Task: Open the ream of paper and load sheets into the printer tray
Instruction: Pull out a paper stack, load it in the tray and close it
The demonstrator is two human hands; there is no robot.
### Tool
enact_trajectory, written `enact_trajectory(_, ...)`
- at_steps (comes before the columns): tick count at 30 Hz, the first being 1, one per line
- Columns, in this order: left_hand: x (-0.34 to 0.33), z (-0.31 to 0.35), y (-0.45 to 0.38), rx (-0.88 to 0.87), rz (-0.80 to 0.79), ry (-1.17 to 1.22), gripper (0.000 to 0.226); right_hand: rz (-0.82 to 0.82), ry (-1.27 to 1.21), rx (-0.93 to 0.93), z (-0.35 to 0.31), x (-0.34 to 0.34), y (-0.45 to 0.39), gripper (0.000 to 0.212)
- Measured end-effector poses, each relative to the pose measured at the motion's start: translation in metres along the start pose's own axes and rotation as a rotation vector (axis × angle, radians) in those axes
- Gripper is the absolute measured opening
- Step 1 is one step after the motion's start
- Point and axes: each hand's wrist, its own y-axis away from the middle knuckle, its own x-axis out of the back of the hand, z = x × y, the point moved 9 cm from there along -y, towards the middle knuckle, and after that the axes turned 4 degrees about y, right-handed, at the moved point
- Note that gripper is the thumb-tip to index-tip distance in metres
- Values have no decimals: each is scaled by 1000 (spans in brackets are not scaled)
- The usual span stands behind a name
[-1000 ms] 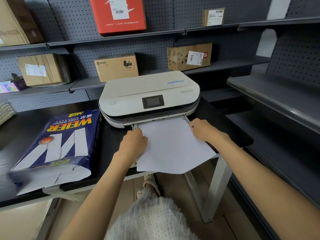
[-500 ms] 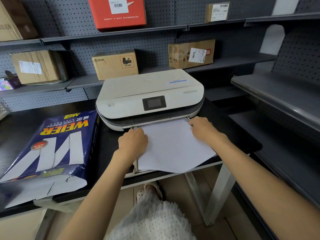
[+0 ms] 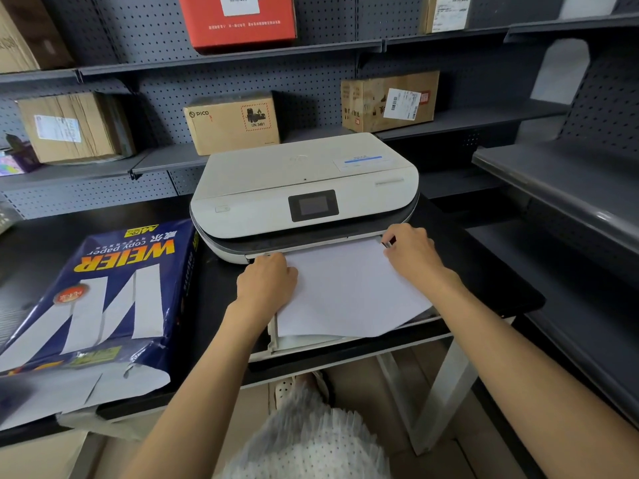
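A white printer (image 3: 304, 188) sits on the black table (image 3: 221, 305). Its pulled-out tray (image 3: 273, 344) holds a stack of white sheets (image 3: 349, 292) lying partly inside the printer's slot. My left hand (image 3: 268, 281) rests curled on the stack's left edge. My right hand (image 3: 411, 252) presses on the stack's far right corner beside the slot. To the left lies the blue ream of paper (image 3: 100, 295), its wrapper torn open at the near end with white sheets showing.
Grey pegboard shelves behind hold cardboard boxes (image 3: 235, 121) and a red box (image 3: 238, 19). More grey shelves (image 3: 567, 188) run along the right. The table's near edge is just under the tray, with white table legs (image 3: 446, 385) below.
Both hands have slid the sheets farther into the printer's slot; less paper hangs over the table edge. The view has shifted slightly.
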Motion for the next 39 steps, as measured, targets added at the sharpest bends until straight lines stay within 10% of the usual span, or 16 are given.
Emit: enact_trajectory(39, 5, 2, 10, -100, -52, -112, 39, 46, 198, 108, -2, -1, 7, 7)
